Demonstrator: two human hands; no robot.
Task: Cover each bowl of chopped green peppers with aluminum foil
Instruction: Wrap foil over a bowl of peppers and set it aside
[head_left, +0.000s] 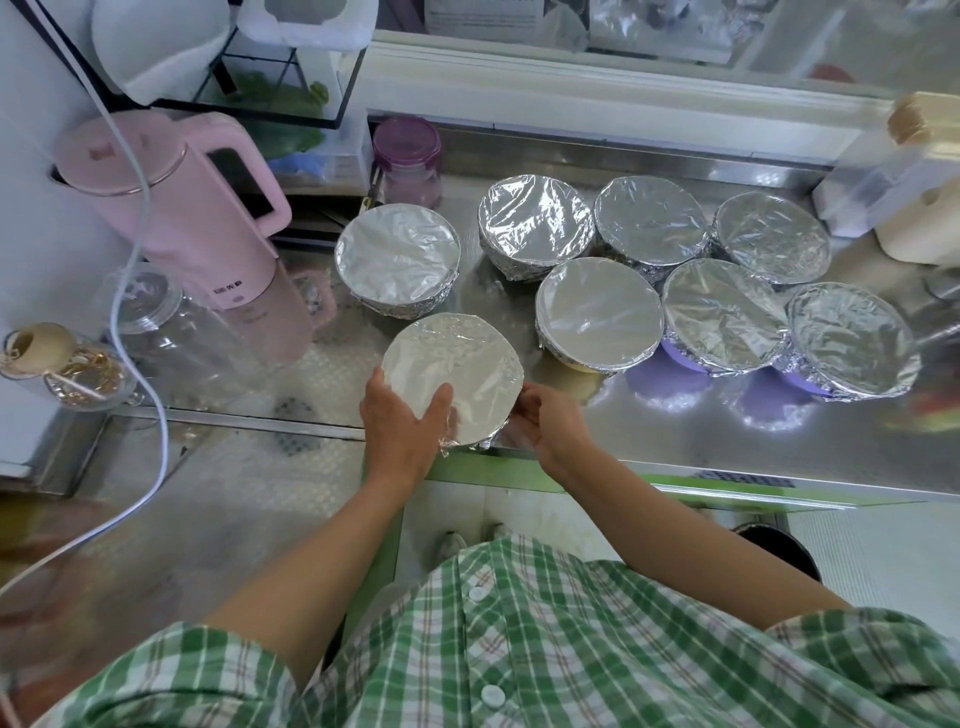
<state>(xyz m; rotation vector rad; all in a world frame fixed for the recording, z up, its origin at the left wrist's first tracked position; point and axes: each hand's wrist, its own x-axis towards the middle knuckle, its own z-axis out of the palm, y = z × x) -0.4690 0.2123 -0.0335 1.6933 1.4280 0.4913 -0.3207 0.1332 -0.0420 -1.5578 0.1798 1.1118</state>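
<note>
Steel counter (675, 436): carries all items. Pink kettle (171, 208): at 10 o'clock from the front bowl. Seven foil-wrapped bowls (600, 312): grouped from 12 to 3 o'clock, several touching. Front bowl (457, 353): at the counter's near edge, covered with foil (467, 379). Left hand (400, 426): grips the rim at 8 o'clock, thumb across the top. Right hand (550, 423): curled fingers pinch the foil edge at 4 o'clock.

Left hand (402, 423) grips the bowl (457, 364), thumb on top; right hand (550, 423) curls against its side.
</note>
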